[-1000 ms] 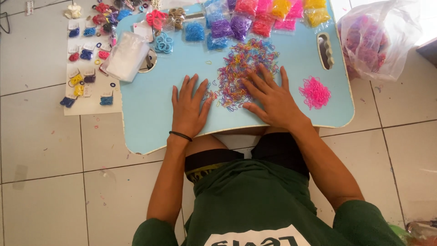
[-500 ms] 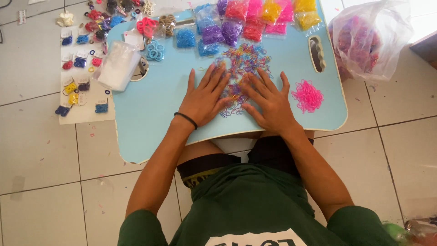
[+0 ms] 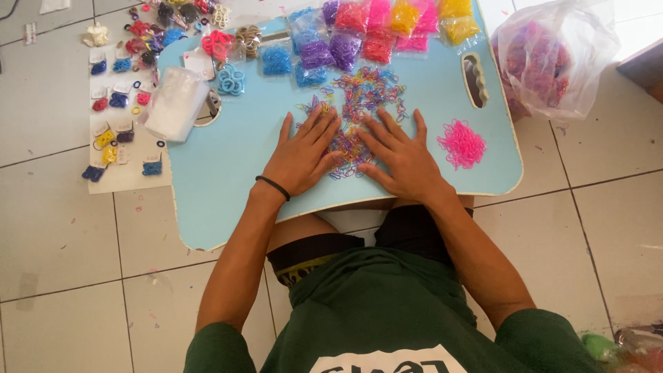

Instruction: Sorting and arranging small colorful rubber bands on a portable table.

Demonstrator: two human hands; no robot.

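A light blue lap table [image 3: 228,173] lies across my legs. In its middle is a loose pile of small mixed-colour rubber bands [image 3: 362,93]. My left hand [image 3: 304,155] lies flat, fingers spread, on the pile's near left edge; a black band circles its wrist. My right hand [image 3: 400,159] lies flat beside it on the pile's near right edge. Neither hand grips anything. A separate heap of pink bands [image 3: 461,144] sits to the right of my right hand.
Small bags of sorted bands [image 3: 376,31] in blue, purple, red, pink and yellow line the table's far edge. A stack of clear bags [image 3: 176,103] lies at the left. Carded hair ties [image 3: 117,117] cover the floor left. A big plastic bag [image 3: 552,55] sits right.
Both hands slid forward and closer together onto the near edge of the mixed pile, pressing the bands between them. The view has shifted slightly.
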